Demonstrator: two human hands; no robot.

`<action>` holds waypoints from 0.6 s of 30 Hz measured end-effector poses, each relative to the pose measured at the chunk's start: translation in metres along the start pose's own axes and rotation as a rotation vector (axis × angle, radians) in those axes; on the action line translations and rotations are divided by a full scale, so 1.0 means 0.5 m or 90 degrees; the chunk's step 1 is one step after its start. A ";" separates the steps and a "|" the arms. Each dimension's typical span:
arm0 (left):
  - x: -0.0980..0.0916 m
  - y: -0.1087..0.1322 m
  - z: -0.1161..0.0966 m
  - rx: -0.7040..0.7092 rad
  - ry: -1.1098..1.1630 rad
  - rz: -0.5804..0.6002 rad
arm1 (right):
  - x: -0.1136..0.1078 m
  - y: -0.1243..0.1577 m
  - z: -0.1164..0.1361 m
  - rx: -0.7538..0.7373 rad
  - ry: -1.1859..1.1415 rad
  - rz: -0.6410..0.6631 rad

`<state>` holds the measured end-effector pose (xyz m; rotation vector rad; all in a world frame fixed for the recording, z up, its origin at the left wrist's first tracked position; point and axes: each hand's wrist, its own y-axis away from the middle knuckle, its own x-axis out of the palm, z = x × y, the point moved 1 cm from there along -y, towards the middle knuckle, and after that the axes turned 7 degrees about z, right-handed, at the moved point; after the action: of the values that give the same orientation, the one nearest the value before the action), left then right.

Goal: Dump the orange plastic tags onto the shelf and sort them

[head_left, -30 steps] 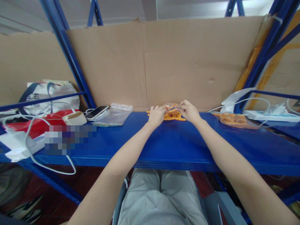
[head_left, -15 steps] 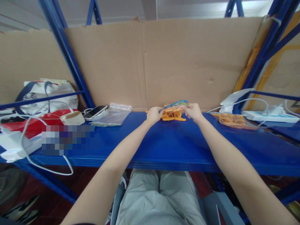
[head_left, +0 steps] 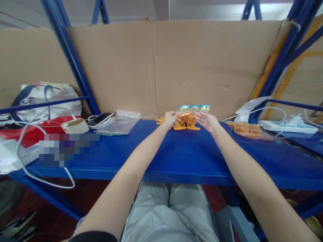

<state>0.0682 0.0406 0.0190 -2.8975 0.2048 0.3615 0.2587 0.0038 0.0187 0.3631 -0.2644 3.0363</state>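
A clear plastic bag with a colourful printed top strip [head_left: 193, 108] stands raised in front of me, with orange plastic pieces showing in or behind it. My left hand [head_left: 171, 120] is closed on the bag's left side, its fingertips partly hidden. At the right side, my right hand [head_left: 208, 121] pinches the bag between thumb and fingers. Several orange plastic pieces [head_left: 186, 126] with round holes lie on the blue shelf just below the bag, and some stick out left of my left hand.
Left on the blue shelf [head_left: 181, 158] lie a flat clear bag [head_left: 122, 122], a phone [head_left: 102, 119], a white power bank [head_left: 75, 126] and cables. To the right are a bag of orange pieces [head_left: 248, 129] and a white power strip [head_left: 287, 126]. A cardboard wall [head_left: 191, 67] closes the back.
The bag's printed strip has turned from slanted and folded to level and facing me. My right hand's fingers have opened out somewhat, and my left hand has shifted slightly right.
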 end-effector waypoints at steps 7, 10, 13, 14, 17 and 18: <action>0.022 -0.047 -0.001 0.089 -0.003 -0.062 | -0.005 -0.009 -0.007 -0.016 0.037 0.001; 0.026 -0.056 0.000 0.149 -0.028 -0.060 | -0.002 -0.013 -0.010 -0.056 0.051 -0.018; 0.026 -0.047 0.000 0.145 0.008 -0.038 | 0.005 -0.008 -0.009 -0.050 0.031 -0.030; 0.026 -0.040 0.001 0.125 0.025 -0.025 | 0.007 -0.004 -0.008 -0.041 0.025 -0.027; 0.023 -0.018 0.005 0.052 0.063 0.026 | 0.013 0.008 -0.002 -0.017 0.015 -0.011; 0.022 -0.013 0.008 0.030 0.069 0.040 | 0.015 0.011 -0.001 -0.012 0.010 -0.009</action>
<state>0.0788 0.0465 0.0137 -2.8706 0.3189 0.2074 0.2510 -0.0012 0.0192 0.3374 -0.2885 3.0198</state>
